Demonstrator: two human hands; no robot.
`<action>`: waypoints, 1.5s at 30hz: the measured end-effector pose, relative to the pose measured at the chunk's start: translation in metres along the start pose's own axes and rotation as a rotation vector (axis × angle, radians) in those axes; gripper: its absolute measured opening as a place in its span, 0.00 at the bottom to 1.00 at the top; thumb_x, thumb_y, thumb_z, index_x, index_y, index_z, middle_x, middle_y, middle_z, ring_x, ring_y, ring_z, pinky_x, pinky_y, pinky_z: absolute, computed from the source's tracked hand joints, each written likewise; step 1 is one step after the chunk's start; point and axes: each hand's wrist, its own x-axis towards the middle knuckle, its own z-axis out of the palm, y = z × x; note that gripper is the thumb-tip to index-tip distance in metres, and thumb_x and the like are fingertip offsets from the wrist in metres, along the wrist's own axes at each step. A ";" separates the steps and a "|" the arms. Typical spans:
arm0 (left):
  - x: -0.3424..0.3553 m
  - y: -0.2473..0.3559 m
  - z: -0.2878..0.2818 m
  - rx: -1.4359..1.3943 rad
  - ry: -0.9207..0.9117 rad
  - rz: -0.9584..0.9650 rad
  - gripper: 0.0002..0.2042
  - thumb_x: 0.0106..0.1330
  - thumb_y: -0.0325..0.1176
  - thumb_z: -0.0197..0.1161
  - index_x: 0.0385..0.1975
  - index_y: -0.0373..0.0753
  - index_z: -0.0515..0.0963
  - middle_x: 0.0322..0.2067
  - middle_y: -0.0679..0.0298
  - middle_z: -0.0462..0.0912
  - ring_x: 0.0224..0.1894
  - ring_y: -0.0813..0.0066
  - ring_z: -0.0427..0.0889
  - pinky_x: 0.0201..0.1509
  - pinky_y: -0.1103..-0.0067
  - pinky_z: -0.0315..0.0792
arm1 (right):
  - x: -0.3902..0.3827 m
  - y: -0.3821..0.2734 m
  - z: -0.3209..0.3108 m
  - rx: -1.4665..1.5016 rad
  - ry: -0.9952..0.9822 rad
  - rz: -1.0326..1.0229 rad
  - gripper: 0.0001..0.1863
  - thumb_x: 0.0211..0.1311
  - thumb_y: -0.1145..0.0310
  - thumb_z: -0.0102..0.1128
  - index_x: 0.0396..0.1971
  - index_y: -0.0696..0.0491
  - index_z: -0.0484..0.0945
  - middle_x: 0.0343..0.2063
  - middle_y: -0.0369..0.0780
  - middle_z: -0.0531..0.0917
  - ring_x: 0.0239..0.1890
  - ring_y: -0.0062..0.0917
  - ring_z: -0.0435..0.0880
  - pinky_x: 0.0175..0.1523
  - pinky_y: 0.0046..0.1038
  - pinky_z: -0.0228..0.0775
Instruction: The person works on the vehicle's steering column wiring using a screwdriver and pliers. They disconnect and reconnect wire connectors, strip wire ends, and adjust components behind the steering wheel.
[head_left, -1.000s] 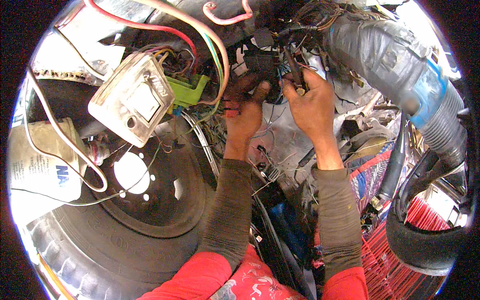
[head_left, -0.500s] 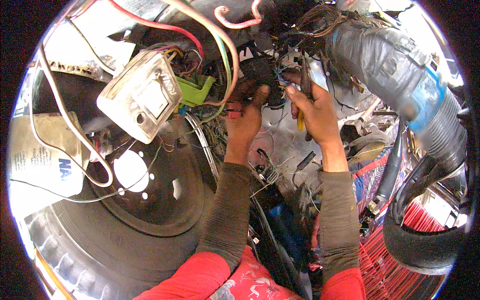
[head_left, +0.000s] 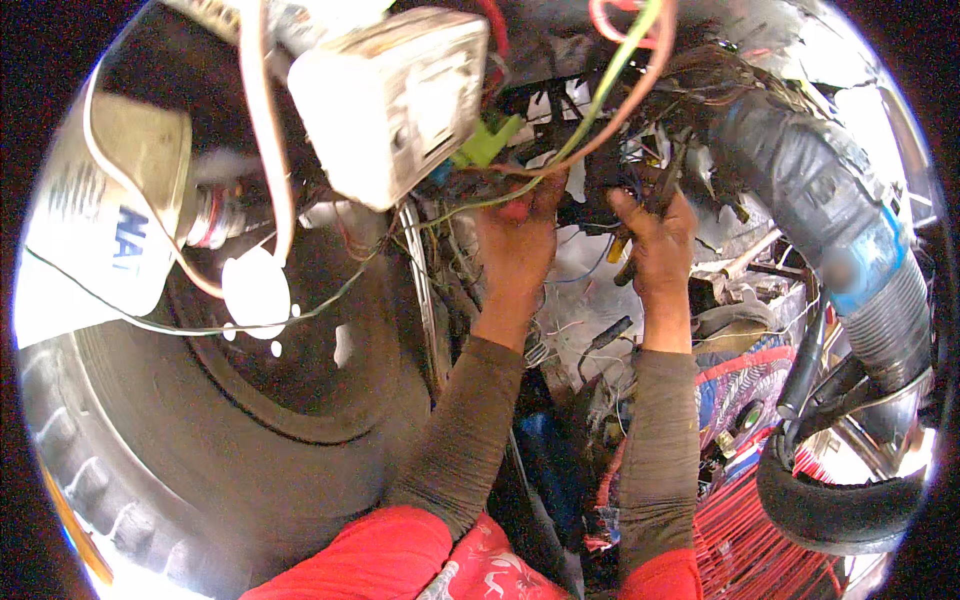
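My right hand is closed around pliers with yellow on the handle; their dark jaws point up, near thin wires. Beside it, my left hand is raised to a dark, wire-filled recess with its fingers curled. Something red shows at those fingers, but what they grip is hidden and blurred. Above and left of my left hand hangs a dirty white box with a bright green connector at its side. A green-yellow wire loops down past my left hand.
A large tyre fills the left side, below a whitish plastic container. At right runs a tape-wrapped hose with a blue band. Red strands and a black curved tube lie lower right. Loose cables hang across the upper left.
The view has shifted, so the white box appears higher and farther right, and the looped wires now cross above my hands. Both hands stay close together at the recess, the pliers still in the right.
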 end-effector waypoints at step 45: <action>-0.003 0.022 -0.010 0.143 -0.010 0.109 0.19 0.55 0.31 0.80 0.43 0.37 0.80 0.36 0.64 0.84 0.39 0.71 0.81 0.47 0.72 0.76 | 0.009 0.017 -0.012 0.331 -0.057 0.193 0.23 0.51 0.64 0.77 0.46 0.57 0.84 0.40 0.39 0.87 0.39 0.27 0.83 0.49 0.30 0.72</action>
